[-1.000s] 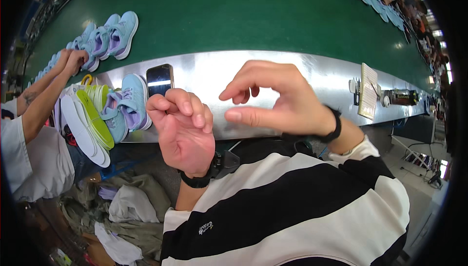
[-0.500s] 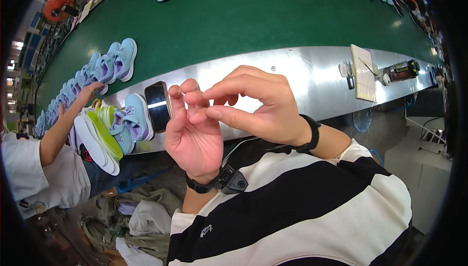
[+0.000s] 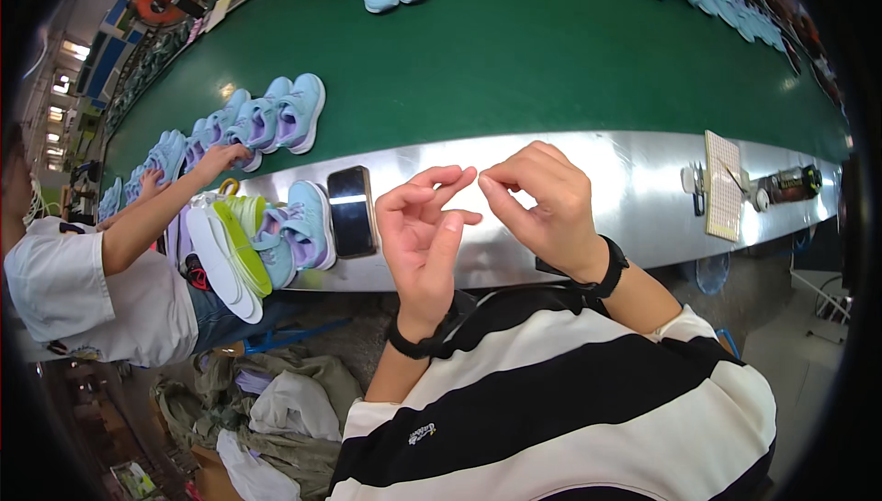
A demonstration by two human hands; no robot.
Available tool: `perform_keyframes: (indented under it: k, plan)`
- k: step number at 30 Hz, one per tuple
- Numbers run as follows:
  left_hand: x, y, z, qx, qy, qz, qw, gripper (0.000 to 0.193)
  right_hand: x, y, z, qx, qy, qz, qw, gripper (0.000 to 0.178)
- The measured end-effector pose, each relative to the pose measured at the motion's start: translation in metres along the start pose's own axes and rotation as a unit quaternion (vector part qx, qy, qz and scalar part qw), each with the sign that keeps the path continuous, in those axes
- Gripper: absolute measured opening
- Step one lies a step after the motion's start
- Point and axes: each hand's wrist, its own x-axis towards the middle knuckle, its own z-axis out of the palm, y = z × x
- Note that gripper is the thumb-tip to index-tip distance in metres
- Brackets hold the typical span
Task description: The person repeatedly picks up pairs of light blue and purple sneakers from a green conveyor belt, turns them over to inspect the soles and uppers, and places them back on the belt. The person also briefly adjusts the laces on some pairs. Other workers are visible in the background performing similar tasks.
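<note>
Both my hands are raised over the metal ledge [image 3: 478, 267], a small gap between their fingertips. My left hand [image 3: 418, 248] is open, palm turned up, with thumb and fingers apart and nothing visible in it. My right hand [image 3: 559, 212] is closed, thumb and forefinger tips pinched together. Whatever may be in that pinch is too small to make out. Left of my left hand a dark phone [image 3: 352, 212] lies on the ledge, and beside it stands a pair of light blue and lilac sneakers [image 3: 308, 225].
White and lime insoles [image 3: 225, 258] lie beside the sneakers. A co-worker [image 3: 119, 290] at the left reaches to a row of sneakers [image 3: 299, 115] on the green belt [image 3: 514, 60]. At the right are a pale gridded pad [image 3: 723, 184] and a dark bottle [image 3: 790, 186].
My hands have come apart; earlier the right thumb and forefinger were at the left fingertips. The view has shifted, so the ledge and sneakers appear farther right.
</note>
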Motion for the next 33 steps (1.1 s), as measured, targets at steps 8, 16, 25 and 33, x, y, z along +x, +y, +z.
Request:
perform_keyframes:
  k: [8,16,25,33]
  plan:
    - [0.132,-0.075,-0.186,0.593,-0.007,-0.026,0.805,0.042,0.002,0.062,-0.014,0.083,0.008,0.168,0.982,0.013]
    - [0.219,-0.11,-0.312,0.797,-0.09,-0.32,0.504,0.064,0.001,0.118,-0.062,-0.098,-0.017,0.242,0.965,0.097]
    - [0.195,-0.083,-0.22,0.751,-0.13,-0.13,0.635,0.066,-0.066,0.102,-0.049,-0.01,-0.093,0.333,0.938,0.03]
    - [-0.015,-0.023,-0.044,0.232,-0.157,-0.266,0.922,0.034,-0.104,0.067,-0.036,-0.118,-0.176,0.226,0.951,0.06]
